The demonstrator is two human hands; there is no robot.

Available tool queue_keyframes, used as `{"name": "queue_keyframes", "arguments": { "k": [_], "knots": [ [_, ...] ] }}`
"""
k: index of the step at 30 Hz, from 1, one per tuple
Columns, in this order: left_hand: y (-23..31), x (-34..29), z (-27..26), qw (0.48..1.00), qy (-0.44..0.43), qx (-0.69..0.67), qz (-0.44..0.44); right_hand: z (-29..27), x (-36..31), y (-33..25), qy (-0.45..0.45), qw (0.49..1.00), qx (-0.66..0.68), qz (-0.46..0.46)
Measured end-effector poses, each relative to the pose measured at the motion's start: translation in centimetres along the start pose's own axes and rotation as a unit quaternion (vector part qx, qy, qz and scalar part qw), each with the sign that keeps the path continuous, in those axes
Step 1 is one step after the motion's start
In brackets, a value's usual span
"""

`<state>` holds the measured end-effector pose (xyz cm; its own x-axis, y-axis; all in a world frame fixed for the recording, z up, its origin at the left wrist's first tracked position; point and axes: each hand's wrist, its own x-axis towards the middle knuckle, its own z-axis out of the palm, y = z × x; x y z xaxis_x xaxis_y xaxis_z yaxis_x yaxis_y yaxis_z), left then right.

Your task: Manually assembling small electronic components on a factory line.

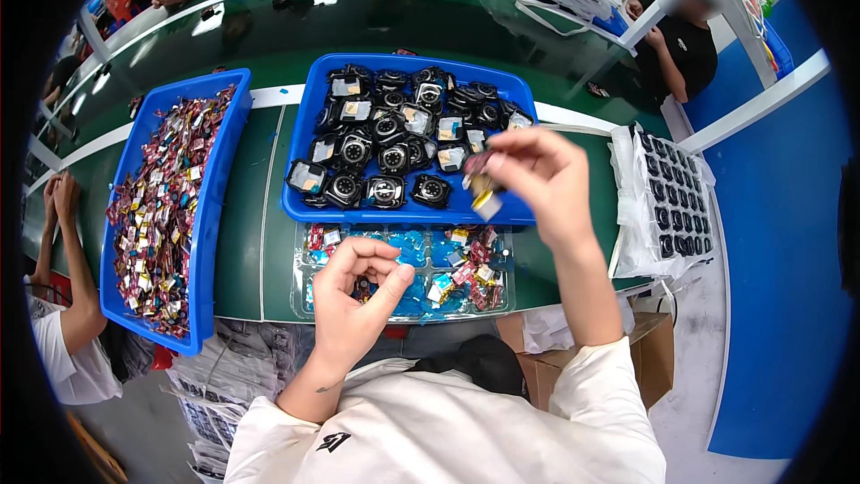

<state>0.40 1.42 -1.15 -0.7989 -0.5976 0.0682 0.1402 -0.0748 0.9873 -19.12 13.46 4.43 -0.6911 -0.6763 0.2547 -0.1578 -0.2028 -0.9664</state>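
My right hand [546, 181] pinches a small flex-circuit part [485, 194], dark red with a yellow and silver end, above the near right corner of a blue tray [421, 215]. Black watch casings [392, 159] fill that tray, some showing round backs and others pale rectangular inner faces. Lower and to the left, my left hand [356, 291] curls with thumb and forefinger tips together; whatever lies between them is too small to tell. Beneath it sits a clear plastic tray [403, 312] whose compartments hold scraps of blue film [408, 246] and more red, yellow and silver circuit parts [477, 271].
A long blue bin [208, 260] heaped with circuit parts stands at left. White-wrapped trays of black casings [667, 202] lean at the table's right end. The green worktop [260, 206] meets a white frame. Other people sit left, far left and far right. A cardboard box [649, 354] stands below.
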Motion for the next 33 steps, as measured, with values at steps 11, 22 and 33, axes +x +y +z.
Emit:
{"name": "queue_keyframes", "arguments": {
  "k": [11, 22, 33],
  "knots": [
    [1.4, -0.4, -2.0, 0.994, 0.033, 0.086, 0.052, -16.4, 17.8, 12.7, 0.363, 0.909, -0.169, 0.112],
    [1.1, 1.4, -5.0, 0.864, 0.100, 0.461, 0.175, -16.0, 15.3, 12.6, 0.230, 0.932, -0.255, 0.117],
    [-0.3, 1.9, -3.0, 0.842, 0.017, 0.516, 0.155, -4.2, -1.2, 1.1, 0.048, 0.978, -0.197, -0.047]
  ]
}}
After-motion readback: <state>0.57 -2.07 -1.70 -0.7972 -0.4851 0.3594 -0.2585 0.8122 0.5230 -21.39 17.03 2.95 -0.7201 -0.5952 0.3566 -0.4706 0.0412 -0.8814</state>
